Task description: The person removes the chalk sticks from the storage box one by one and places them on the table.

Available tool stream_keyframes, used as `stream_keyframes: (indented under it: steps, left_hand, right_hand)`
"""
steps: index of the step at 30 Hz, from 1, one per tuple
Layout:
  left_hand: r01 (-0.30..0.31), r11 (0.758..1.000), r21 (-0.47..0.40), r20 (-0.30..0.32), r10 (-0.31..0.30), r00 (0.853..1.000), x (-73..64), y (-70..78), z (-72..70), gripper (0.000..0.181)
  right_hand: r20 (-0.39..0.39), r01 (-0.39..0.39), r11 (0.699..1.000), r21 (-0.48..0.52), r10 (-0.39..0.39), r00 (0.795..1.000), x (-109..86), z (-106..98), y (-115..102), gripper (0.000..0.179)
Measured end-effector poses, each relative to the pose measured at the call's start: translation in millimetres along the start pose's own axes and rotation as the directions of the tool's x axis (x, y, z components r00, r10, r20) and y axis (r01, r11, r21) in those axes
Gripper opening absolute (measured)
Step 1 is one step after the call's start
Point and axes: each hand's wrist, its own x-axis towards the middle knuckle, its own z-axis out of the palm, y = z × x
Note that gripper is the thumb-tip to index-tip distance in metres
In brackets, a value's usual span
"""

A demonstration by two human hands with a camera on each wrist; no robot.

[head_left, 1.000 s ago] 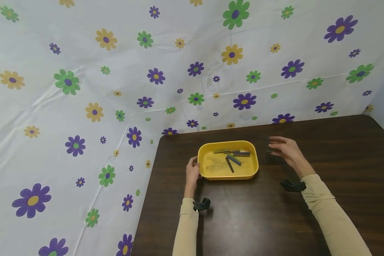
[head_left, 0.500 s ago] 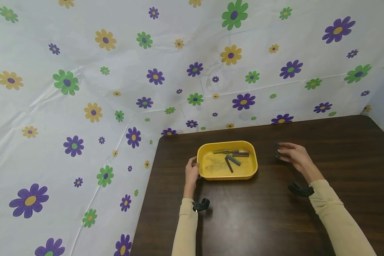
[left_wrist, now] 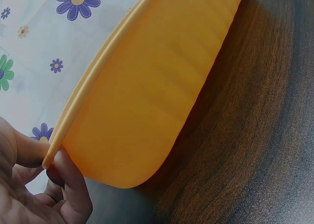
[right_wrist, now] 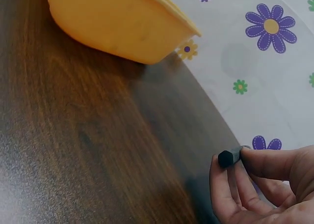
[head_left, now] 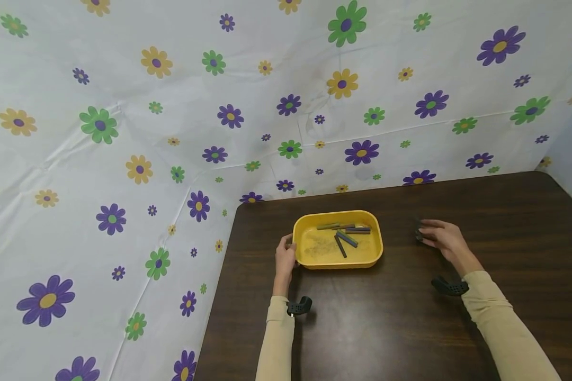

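Sticks (head_left: 347, 239) in several dark colors, plus an olive one, are lying loose in your yellow tray (head_left: 310, 237), mostly bunched toward its right half, with grayish smudges on the bare floor to the left. You've got the tray sitting on the dark wood-grain table (head_left: 362, 323), near the back edge, and your left hand (head_left: 285, 257) is pinching its rim at the left end; the left wrist view shows your fingers on both sides of the lip. Your right hand (head_left: 444, 238) is well off to the right of the tray, over the table, gripping a dark stick (right_wrist: 228, 158) between thumb and fingers, flat-sided end poking out. Can't tell its exact color. You're wearing beige sleeves (head_left: 277, 338) and a black band (head_left: 450, 287) on each wrist, and behind the table hangs a white flowered sheet (head_left: 248, 84).
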Motion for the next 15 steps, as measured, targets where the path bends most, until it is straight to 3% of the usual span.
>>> stream_keyframes:
  steps: [4, 7, 11, 15]
  left_hand:
    - [-0.013, 1.000, 0.003, -0.005, 0.013, 1.000, -0.5, -0.6, 0.0, 0.036]
    - [-0.006, 1.000, 0.005, -0.005, 0.006, 1.000, -0.2, -0.4, -0.3, 0.036]
    - [0.018, 1.000, 0.009, -0.001, -0.018, 1.000, 0.5, 0.7, -0.8, 0.037]
    - [0.026, 1.000, 0.017, -0.002, -0.026, 1.000, 1.1, 0.8, -0.8, 0.036]
  right_hand:
    - [-0.038, -0.004, 0.993, -0.121, 0.000, 0.999, 0.4, 0.7, 1.4, 0.055]
    - [-0.065, 0.002, 0.972, -0.233, -0.017, 0.998, 0.2, 2.7, 2.0, 0.057]
    - [-0.116, 0.010, 0.934, -0.356, -0.055, 0.992, -0.1, 5.6, 2.2, 0.051]
    - [-0.182, -0.003, 0.869, -0.494, -0.100, 0.978, 0.9, 8.4, 1.1, 0.044]
